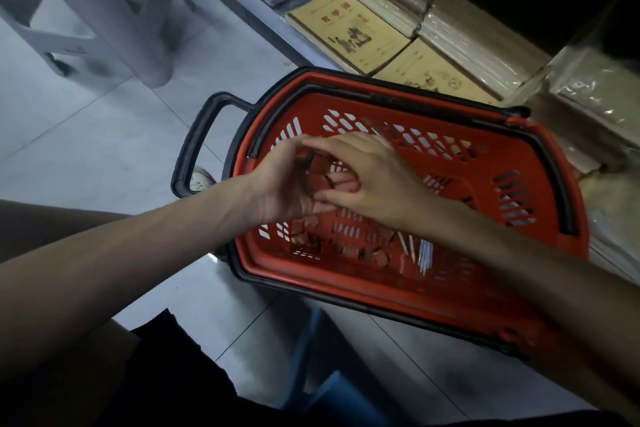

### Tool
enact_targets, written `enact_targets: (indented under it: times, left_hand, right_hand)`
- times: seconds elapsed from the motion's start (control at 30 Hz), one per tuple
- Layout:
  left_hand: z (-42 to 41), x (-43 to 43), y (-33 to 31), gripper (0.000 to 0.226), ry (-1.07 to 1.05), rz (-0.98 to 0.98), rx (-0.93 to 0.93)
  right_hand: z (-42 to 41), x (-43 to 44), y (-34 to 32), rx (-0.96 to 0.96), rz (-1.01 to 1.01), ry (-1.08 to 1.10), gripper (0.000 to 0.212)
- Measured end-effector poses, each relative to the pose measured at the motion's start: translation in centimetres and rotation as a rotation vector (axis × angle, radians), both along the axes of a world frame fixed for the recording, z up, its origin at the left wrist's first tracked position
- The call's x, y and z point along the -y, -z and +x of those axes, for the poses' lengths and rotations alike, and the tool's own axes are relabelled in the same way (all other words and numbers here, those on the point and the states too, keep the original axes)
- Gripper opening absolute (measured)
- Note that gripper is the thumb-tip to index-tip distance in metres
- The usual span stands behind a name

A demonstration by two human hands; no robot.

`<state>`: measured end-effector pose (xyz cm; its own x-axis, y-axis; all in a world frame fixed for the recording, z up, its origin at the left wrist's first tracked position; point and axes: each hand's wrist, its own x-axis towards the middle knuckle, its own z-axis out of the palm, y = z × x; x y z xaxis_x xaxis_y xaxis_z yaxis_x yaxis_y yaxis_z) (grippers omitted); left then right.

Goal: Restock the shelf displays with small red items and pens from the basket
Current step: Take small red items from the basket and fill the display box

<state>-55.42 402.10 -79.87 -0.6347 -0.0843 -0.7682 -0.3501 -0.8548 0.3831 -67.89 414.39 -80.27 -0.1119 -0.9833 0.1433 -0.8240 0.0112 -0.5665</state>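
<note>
A red slotted plastic basket (519, 163) with black rim sat on the pale tiled floor (104, 135), just beside stacked yellow paper exercise books (349, 28). Above it the left hand (284, 184) curled round small red flat pieces (320, 172). The right hand (377, 177) bent its fingers onto them, whether pinching I could not tell. More lay in the basket beside thin white pens (424, 253).

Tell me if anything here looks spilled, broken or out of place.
Nothing stands out. The small red items and pens lie loose inside the basket, none visible on the floor around it. The left hand holds a few above it, the right hand touching them.
</note>
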Motion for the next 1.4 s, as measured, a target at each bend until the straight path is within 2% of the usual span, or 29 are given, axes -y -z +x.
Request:
enact_targets:
  times: [0.07, 0.13, 0.17, 0.23, 0.33, 0.37, 0.43, 0.47, 0.5, 0.6, 0.67, 0.77, 0.9, 1.0, 1.13, 1.2, 1.33, 1.4]
  left_hand:
    - [0.4, 0.3, -0.1, 0.023, -0.07, -0.067, 0.049]
    - [0.9, 0.6, 0.2, 0.02, -0.115, -0.106, 0.084]
    - [1.2, 0.7, 0.3, 0.022, -0.123, -0.118, 0.1]
    - [1.5, 0.7, 0.6, 0.028, -0.11, -0.138, 0.123]
    - [1.3, 0.3, 0.7, 0.039, -0.117, -0.124, 0.153]
    - [1.2, 0.2, 0.7, 0.039, -0.117, -0.121, 0.165]
    - [1.0, 0.2, 0.9, 0.038, -0.111, -0.116, 0.187]
    - [0.9, 0.3, 1.0, 0.039, -0.111, -0.11, 0.198]
    - [0.7, 0.4, 1.1, 0.038, -0.113, -0.105, 0.21]
    - [0.4, 0.8, 1.2, 0.032, -0.117, -0.119, 0.225]
    - [0.2, 1.1, 1.1, 0.033, -0.111, -0.131, 0.219]
    - [0.1, 1.5, 1.2, 0.034, -0.099, -0.14, 0.216]
    - [0.5, 1.2, 1.1, 0.022, -0.125, -0.098, 0.188]
    - [0.7, 0.9, 0.9, 0.034, -0.16, -0.039, 0.16]
    - [0.8, 0.7, 0.7, 0.048, -0.137, -0.016, 0.135]
    - [0.8, 0.6, 0.7, 0.05, -0.116, -0.015, 0.131]
    - [0.7, 0.6, 1.2, 0.048, -0.119, -0.049, 0.153]
    - [0.6, 0.7, 1.3, 0.048, -0.134, -0.035, 0.158]
  right_hand:
    - [-0.1, -0.4, 0.9, 0.16, -0.08, 0.113, 0.041]
    - [-1.2, -1.4, 3.2, 0.231, -0.111, 0.272, 0.015]
    - [-2.0, -2.2, 4.9, 0.252, -0.035, 0.329, 0.007]
    - [-3.8, -3.7, 9.4, 0.241, 0.274, 0.364, 0.011]
    - [-5.7, -5.9, 15.9, 0.041, 0.684, 0.341, 0.017]
    - [-6.0, -6.3, 17.5, 0.019, 0.796, 0.345, 0.033]
    - [-6.7, -7.0, 20.7, -0.012, 0.942, 0.281, 0.091]
    - [-6.8, -7.3, 22.2, -0.044, 0.997, 0.241, 0.111]
    - [-6.7, -7.5, 22.9, -0.096, 1.026, 0.206, 0.119]
    - [-5.6, -7.6, 23.3, -0.236, 1.008, 0.081, 0.111]
    - [-5.1, -7.3, 23.5, -0.276, 0.998, 0.014, 0.1]
    - [-4.4, -7.2, 23.2, -0.327, 0.997, -0.077, 0.098]
    - [-3.1, -8.0, 23.4, -0.388, 0.957, -0.168, 0.083]
    - [-2.9, -8.5, 24.0, -0.466, 0.935, -0.232, 0.082]
    - [-3.4, -8.5, 24.1, -0.518, 0.88, -0.247, 0.067]
    - [-3.6, -8.2, 23.3, -0.476, 0.856, -0.192, 0.069]
    - [-3.9, -6.2, 16.6, -0.147, 0.713, 0.099, 0.086]
    - [-3.9, -4.9, 11.8, 0.003, 0.514, 0.208, 0.074]
